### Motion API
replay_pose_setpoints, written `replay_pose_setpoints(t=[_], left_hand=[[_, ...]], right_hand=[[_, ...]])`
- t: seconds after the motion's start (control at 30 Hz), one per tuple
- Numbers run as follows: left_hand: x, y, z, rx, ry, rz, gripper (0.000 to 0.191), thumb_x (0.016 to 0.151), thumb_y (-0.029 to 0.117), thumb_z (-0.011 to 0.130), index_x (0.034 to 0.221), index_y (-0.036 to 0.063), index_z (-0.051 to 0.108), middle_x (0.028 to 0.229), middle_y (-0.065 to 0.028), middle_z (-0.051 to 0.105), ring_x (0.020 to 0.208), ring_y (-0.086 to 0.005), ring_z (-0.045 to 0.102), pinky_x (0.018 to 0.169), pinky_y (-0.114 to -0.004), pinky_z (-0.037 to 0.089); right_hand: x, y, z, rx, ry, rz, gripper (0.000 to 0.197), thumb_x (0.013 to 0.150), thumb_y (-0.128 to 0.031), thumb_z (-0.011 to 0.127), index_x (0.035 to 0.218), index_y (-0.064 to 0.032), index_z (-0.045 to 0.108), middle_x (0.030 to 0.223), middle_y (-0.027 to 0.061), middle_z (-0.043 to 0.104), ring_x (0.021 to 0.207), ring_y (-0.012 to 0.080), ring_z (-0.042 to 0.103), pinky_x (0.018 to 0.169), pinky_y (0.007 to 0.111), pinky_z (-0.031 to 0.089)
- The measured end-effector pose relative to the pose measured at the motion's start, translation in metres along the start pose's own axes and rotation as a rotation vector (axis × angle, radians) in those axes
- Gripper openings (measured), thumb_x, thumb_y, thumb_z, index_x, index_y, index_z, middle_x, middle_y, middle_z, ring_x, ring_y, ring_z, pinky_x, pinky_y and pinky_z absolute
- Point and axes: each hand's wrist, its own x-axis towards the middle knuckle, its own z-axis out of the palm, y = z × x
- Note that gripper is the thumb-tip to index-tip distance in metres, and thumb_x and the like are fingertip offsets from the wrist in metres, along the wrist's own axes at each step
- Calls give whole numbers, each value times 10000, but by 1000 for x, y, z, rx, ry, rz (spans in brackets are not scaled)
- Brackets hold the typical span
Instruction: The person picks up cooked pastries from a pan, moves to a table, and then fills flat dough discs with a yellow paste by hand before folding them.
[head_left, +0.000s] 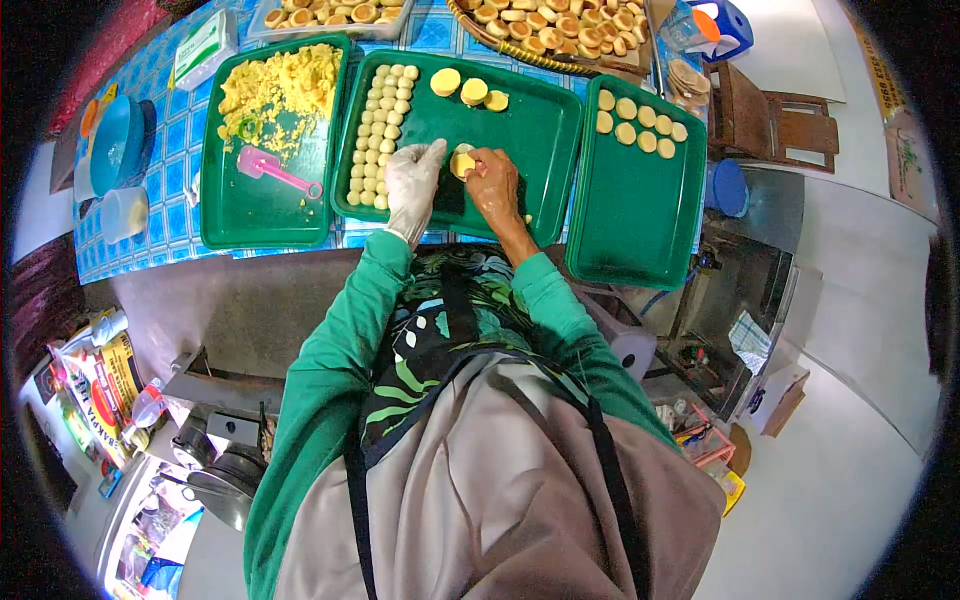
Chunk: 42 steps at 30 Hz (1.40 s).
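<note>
In the middle green tray, my right hand, bare, has its fingertips on a small yellow round with a paler edge. My left hand wears a white glove and hovers over the same tray, fingers bent together; whether something is inside is hidden. Just left of it, rows of pale dough balls line the tray's side. Several yellow rounds lie toward its far edge. The right green tray carries two rows of flattened pale rounds.
The left green tray holds crumbly yellow filling, a green ring and a pink plastic scoop. Browned cakes fill a wicker tray and a plastic container behind. A blue bowl stands far left; a wooden chair, right.
</note>
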Motion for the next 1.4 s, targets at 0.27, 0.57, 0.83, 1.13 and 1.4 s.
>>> replay_pose_setpoints(t=[0.27, 0.57, 0.83, 1.13, 1.4], left_hand=[[-3, -8, 4, 546, 6, 97, 413, 674, 303, 839, 918, -17, 746, 809, -158, 727, 727, -233, 703, 704, -339, 532], [13, -27, -2, 275, -10, -27, 135, 766, 99, 691, 741, -32, 708, 615, -40, 628, 503, -105, 536, 477, -259, 421], [3, -14, -3, -49, -69, -141, 123, 790, 66, 638, 692, -5, 660, 599, -50, 611, 471, -118, 559, 435, -246, 459], [17, 16, 3, 713, -219, 206, 545, 879, 478, 548, 652, -4, 661, 630, -210, 620, 642, -371, 634, 636, -473, 487], [12, -8, -10, 707, -113, 359, 222, 821, 185, 605, 866, 13, 736, 828, -227, 687, 798, -367, 686, 758, -415, 541]], right_hand=[[0, 0, 1, -7, 22, 18, 249, 706, 0, 638, 951, -10, 683, 822, 195, 600, 781, 384, 584, 690, 478, 471], [0, -7, 0, 2, -3, 19, 240, 704, 7, 635, 938, -18, 682, 803, 176, 601, 777, 363, 586, 697, 460, 477], [-2, -1, 5, 41, 54, -3, 251, 693, 28, 649, 935, -25, 685, 806, 185, 603, 763, 351, 596, 682, 441, 492], [4, -11, -4, -42, -24, -46, 148, 688, -43, 688, 836, -36, 697, 772, 187, 636, 784, 366, 600, 680, 461, 493], [16, 10, 11, 223, -14, 237, 103, 678, -154, 754, 723, -64, 730, 755, 165, 680, 691, 367, 646, 638, 463, 511]])
